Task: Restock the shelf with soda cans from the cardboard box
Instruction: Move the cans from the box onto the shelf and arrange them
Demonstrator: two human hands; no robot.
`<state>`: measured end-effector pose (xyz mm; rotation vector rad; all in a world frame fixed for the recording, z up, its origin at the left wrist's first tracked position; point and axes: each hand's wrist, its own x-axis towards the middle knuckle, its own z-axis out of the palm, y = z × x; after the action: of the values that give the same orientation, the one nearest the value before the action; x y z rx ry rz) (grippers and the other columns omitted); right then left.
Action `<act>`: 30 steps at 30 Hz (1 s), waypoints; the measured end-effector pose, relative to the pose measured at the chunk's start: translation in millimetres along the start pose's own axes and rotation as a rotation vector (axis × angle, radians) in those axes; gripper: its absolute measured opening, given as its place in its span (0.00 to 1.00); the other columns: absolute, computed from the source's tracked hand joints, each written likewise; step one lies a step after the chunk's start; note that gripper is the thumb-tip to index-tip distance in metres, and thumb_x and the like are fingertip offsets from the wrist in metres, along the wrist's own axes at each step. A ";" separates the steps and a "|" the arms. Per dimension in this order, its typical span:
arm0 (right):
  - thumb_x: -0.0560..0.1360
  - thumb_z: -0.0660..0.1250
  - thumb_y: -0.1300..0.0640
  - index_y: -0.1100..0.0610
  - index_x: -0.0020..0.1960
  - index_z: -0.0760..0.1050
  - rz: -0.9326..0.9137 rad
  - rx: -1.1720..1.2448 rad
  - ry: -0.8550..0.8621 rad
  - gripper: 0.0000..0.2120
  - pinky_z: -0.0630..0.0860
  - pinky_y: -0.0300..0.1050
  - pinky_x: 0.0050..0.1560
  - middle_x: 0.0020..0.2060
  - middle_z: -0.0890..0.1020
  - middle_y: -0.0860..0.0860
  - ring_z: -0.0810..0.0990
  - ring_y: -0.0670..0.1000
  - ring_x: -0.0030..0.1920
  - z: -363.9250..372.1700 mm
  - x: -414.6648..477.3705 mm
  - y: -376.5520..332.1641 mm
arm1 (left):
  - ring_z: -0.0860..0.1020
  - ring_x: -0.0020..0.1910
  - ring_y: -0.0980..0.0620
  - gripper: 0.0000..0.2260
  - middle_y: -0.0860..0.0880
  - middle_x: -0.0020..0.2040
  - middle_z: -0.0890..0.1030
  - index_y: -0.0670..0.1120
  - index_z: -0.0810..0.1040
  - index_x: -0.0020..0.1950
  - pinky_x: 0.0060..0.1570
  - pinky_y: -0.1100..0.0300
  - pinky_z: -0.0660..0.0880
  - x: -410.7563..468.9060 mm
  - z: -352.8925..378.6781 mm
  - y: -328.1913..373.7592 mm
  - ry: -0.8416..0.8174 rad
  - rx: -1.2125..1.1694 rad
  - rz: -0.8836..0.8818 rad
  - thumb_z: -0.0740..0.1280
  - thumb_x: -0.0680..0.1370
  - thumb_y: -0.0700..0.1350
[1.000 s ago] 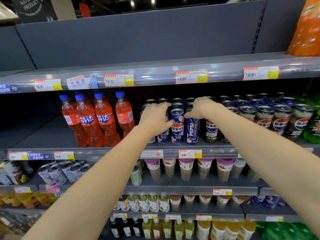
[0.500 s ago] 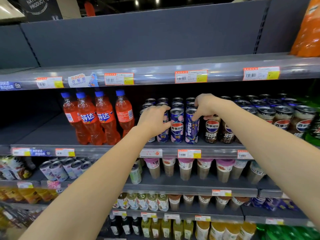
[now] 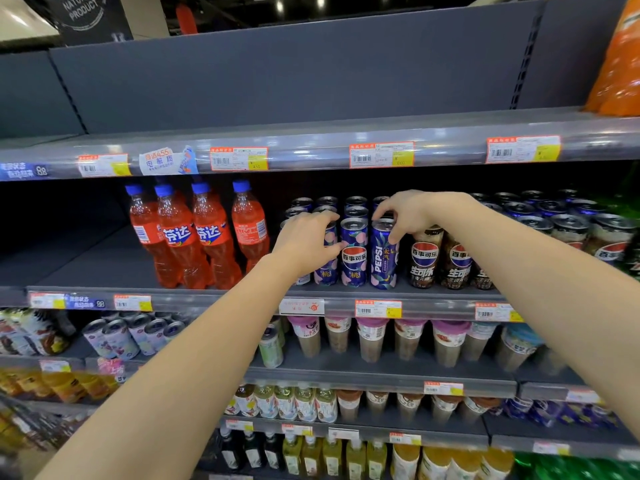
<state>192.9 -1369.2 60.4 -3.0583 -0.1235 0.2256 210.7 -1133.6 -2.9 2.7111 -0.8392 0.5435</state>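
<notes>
Since a second ago the right hand (image 3: 412, 216) has risen from the front row, uncovering the two dark brown cola cans (image 3: 424, 261) that it then hid. Its fingers now arch over the slim blue can lettered PEPSI (image 3: 382, 261): the thumb presses the can's upper right side and the index finger hooks behind the rim, pinching the top. The left hand (image 3: 304, 244) has barely shifted. Seen from the back, it curls round the blue can with pink peach pattern (image 3: 328, 268), fingertips over the lid. Both cans stand upright at the front edge of the grey metal shelf (image 3: 86, 265), with a matching blue peach can (image 3: 354, 254) just between them. More blue cans (image 3: 356, 202) line up behind in rows. Left of the left hand, four orange plastic soda bottles with blue caps (image 3: 204, 233) stand in a cluster, apart from the cans. Right of the brown cans, silver-topped cans (image 3: 568, 226) fill the shelf. Orange-and-yellow price labels (image 3: 377, 308) run along the shelf's front rail. One level below, pink-lidded drink cups (image 3: 370, 337) stand in a row.
</notes>
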 end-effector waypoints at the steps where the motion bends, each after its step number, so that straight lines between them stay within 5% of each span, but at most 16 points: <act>1: 0.72 0.77 0.53 0.49 0.68 0.72 0.019 0.004 0.001 0.27 0.78 0.44 0.36 0.46 0.77 0.50 0.79 0.49 0.35 -0.8 0.6 0.1 | 0.77 0.66 0.43 0.28 0.46 0.66 0.81 0.49 0.72 0.76 0.64 0.46 0.75 -0.5 -0.3 0.2 0.000 0.001 0.001 0.70 0.77 0.57; 3: 0.69 0.79 0.48 0.53 0.64 0.74 0.069 0.012 0.011 0.27 0.76 0.41 0.29 0.44 0.79 0.52 0.80 0.50 0.31 -1.1 4.0 0.8 | 0.77 0.66 0.43 0.28 0.46 0.66 0.81 0.49 0.72 0.75 0.64 0.46 0.75 -1.3 -0.6 0.4 0.000 0.005 0.000 0.70 0.77 0.57; 6: 0.63 0.81 0.39 0.55 0.59 0.76 0.101 -0.018 0.031 0.32 0.83 0.46 0.37 0.44 0.82 0.52 0.84 0.53 0.33 -0.9 8.7 2.9 | 0.77 0.66 0.42 0.27 0.46 0.66 0.81 0.49 0.73 0.75 0.63 0.47 0.74 -2.1 -1.3 1.4 0.008 0.015 -0.008 0.70 0.77 0.56; 10: 0.66 0.82 0.50 0.53 0.67 0.73 0.078 0.021 -0.010 0.34 0.79 0.41 0.29 0.54 0.80 0.55 0.84 0.50 0.31 -3.6 4.9 6.7 | 0.77 0.66 0.43 0.28 0.47 0.66 0.81 0.50 0.72 0.76 0.64 0.47 0.74 -3.8 -1.8 3.6 0.003 0.012 -0.017 0.70 0.77 0.56; 15: 0.72 0.77 0.59 0.45 0.75 0.68 -0.005 0.018 -0.049 0.35 0.82 0.47 0.36 0.45 0.75 0.45 0.83 0.52 0.36 -2.1 2.6 10.7 | 0.77 0.66 0.43 0.28 0.47 0.66 0.81 0.50 0.71 0.76 0.64 0.48 0.74 -4.9 -0.9 7.5 -0.001 0.013 -0.022 0.70 0.77 0.56; 17: 0.73 0.76 0.57 0.45 0.75 0.68 -0.024 -0.025 -0.051 0.34 0.83 0.51 0.42 0.44 0.75 0.45 0.83 0.54 0.38 -2.7 1.8 9.0 | 0.77 0.66 0.43 0.28 0.47 0.67 0.81 0.50 0.71 0.76 0.64 0.48 0.74 -5.3 -1.4 8.9 0.000 0.016 -0.019 0.70 0.78 0.56; 22: 0.73 0.76 0.45 0.53 0.69 0.71 0.018 -0.010 -0.022 0.29 0.78 0.44 0.33 0.45 0.85 0.50 0.81 0.50 0.31 -3.0 1.3 5.5 | 0.78 0.66 0.44 0.28 0.47 0.67 0.81 0.49 0.71 0.76 0.64 0.48 0.75 -5.7 -4.1 11.3 0.011 0.014 -0.009 0.70 0.78 0.56; 26: 0.72 0.74 0.40 0.57 0.62 0.77 0.045 -0.025 0.023 0.27 0.81 0.46 0.47 0.37 0.87 0.46 0.85 0.51 0.44 3.1 3.3 5.2 | 0.77 0.66 0.43 0.27 0.46 0.66 0.81 0.50 0.71 0.76 0.64 0.47 0.74 -5.4 -5.9 10.1 -0.003 0.033 -0.012 0.69 0.78 0.56; 30: 0.70 0.77 0.43 0.56 0.68 0.73 0.044 -0.080 0.059 0.32 0.81 0.50 0.52 0.55 0.83 0.54 0.83 0.55 0.51 6.9 1.8 7.0 | 0.77 0.65 0.43 0.28 0.46 0.66 0.81 0.50 0.71 0.76 0.64 0.48 0.74 -4.8 -4.5 8.9 -0.023 0.054 -0.019 0.70 0.78 0.55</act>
<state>194.2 -1375.5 52.8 -3.1457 -0.0632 0.1353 200.7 -1136.9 0.3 2.7761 -0.8150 0.5397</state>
